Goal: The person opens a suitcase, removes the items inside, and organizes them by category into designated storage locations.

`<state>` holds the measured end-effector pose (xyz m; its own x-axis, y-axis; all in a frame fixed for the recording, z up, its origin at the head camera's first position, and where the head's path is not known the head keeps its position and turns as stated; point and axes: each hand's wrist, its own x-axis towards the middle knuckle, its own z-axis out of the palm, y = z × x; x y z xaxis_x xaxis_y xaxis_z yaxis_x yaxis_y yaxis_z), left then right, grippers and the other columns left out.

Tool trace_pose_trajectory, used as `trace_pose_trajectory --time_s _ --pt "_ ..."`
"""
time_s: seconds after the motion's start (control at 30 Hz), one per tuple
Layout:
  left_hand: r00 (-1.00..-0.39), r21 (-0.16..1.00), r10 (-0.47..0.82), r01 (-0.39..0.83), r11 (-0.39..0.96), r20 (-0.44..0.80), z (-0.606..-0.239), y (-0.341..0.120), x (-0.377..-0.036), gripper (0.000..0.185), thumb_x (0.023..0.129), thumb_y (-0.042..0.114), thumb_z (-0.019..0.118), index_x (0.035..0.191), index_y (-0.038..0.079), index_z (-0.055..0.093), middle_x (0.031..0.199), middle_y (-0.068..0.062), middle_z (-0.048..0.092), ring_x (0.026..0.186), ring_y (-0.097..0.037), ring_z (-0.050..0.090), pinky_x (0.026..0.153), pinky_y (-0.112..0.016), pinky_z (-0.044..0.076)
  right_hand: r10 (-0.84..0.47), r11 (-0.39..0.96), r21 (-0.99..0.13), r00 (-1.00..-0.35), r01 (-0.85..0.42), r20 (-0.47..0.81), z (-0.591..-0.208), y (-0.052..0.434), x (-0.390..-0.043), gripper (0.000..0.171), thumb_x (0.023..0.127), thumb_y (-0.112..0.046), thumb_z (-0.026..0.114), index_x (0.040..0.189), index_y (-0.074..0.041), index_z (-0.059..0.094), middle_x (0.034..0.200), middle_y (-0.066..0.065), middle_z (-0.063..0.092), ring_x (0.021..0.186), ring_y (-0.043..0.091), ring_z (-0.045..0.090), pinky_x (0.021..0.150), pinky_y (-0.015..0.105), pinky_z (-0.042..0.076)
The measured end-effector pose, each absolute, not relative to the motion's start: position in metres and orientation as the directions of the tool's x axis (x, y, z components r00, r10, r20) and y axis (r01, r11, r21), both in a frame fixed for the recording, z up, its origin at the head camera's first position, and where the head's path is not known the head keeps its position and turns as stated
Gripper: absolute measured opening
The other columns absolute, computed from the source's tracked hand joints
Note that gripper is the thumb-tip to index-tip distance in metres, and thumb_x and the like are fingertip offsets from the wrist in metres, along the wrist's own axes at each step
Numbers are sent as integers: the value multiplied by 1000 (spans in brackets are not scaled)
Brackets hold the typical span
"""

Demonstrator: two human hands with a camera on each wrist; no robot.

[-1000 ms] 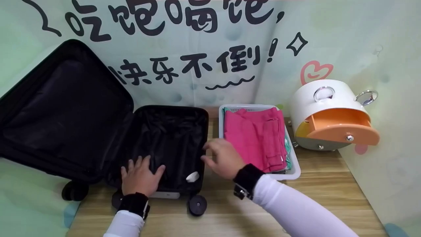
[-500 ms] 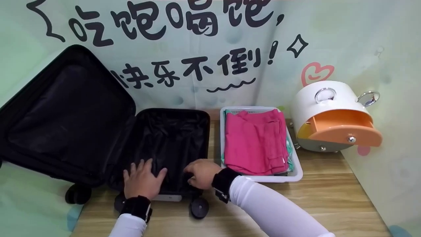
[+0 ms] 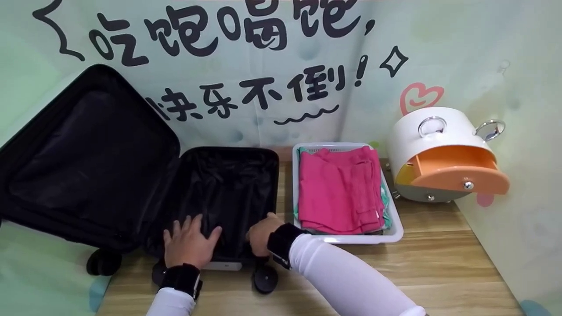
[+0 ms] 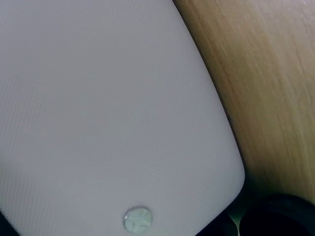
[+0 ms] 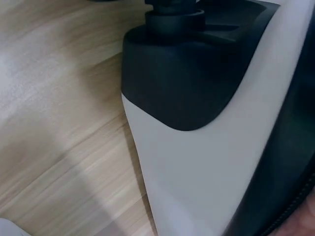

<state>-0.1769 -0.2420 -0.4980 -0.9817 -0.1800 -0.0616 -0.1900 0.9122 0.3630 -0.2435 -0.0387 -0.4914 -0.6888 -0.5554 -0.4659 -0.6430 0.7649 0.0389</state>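
Observation:
A black-lined suitcase (image 3: 232, 151) lies open, its lid (image 3: 88, 149) tilted back to the left. My left hand (image 3: 189, 243) rests with spread fingers over the front part of the lower half. At the front right corner, my right hand (image 3: 262, 235) reaches in over the rim, fingertips hidden inside; I cannot tell whether they pinch anything. Part of that hand (image 5: 300, 221) shows at the lower right of the right wrist view, beside the zipper edge. The left wrist view shows the suitcase's pale shell (image 4: 108, 108).
A white basket (image 3: 397, 228) right of the suitcase holds folded pink trousers (image 3: 329, 188) over green cloth. Farther right, a white rounded drawer box (image 3: 421, 131) has its orange drawer (image 3: 461, 177) pulled out. Suitcase wheels (image 3: 265, 279) protrude at the front of the wooden table (image 3: 395, 272).
My right hand has moved from the suitcase's right rim down and left into the front corner, covering a small white tag seen there earlier. The left hand has stayed in place.

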Motion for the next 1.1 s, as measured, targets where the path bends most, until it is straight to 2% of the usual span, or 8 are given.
trace_pose_trajectory --time_s 0.13,0.2,0.4,0.47,0.57,0.7,1.0,1.1 --pt "-981 368 -184 -195 909 -66 -498 -243 -176 95 102 76 41 162 2 40 165 -32 32 154 -57 17 123 -73 2 -542 741 79 -663 -667 -516 -483 -40 -241 24 100 -33 63 112 -22 80 101 -7 76 99 12 67 125 45 24" --pt "-981 370 -185 -196 908 -67 -498 -243 -176 93 103 74 43 162 2 40 165 -32 32 154 -57 16 123 -73 2 -544 725 94 -650 -683 -530 -477 -39 -239 27 101 -34 61 110 -16 79 102 -5 76 98 13 67 125 45 24" --pt "-980 367 -186 -200 909 -73 -497 -242 -175 95 102 76 41 162 2 39 166 -32 31 154 -57 17 123 -73 2 -568 703 76 -622 -708 -539 -467 -35 -235 32 103 -34 59 120 -16 79 128 -8 72 116 12 64 126 44 23" --pt "-980 366 -186 -200 909 -73 -496 -241 -175 96 102 76 41 162 2 40 165 -32 32 154 -58 17 122 -73 2 -580 690 81 -617 -719 -533 -466 -34 -234 32 104 -36 58 119 -16 78 130 -8 71 115 12 64 124 44 25" --pt "-980 365 -186 -198 910 -68 -496 -240 -176 93 103 74 43 162 2 40 165 -33 32 154 -58 18 122 -73 3 -598 669 98 -613 -736 -516 -466 -33 -234 33 104 -39 57 99 -17 80 111 -7 76 98 12 66 118 43 34" --pt "-980 364 -186 -198 910 -69 -496 -240 -176 94 102 75 42 162 2 40 165 -32 32 154 -58 18 122 -73 3 -614 658 107 -614 -745 -496 -465 -33 -234 41 103 -41 57 72 -18 71 83 -4 71 79 13 62 110 42 40" --pt "-980 355 -186 -197 914 -66 -497 -241 -177 97 101 78 39 162 2 39 165 -33 32 154 -58 18 122 -73 4 -612 721 72 -682 -689 -400 -478 -35 -235 21 96 -31 66 79 -21 71 74 -4 69 75 14 64 116 48 36" --pt "-981 358 -184 -192 914 -56 -499 -241 -177 97 101 78 40 162 2 40 164 -33 34 154 -58 19 122 -73 4 -629 737 23 -697 -676 -344 -485 -32 -238 9 95 -28 69 94 -25 77 80 -7 72 84 12 68 114 46 37"
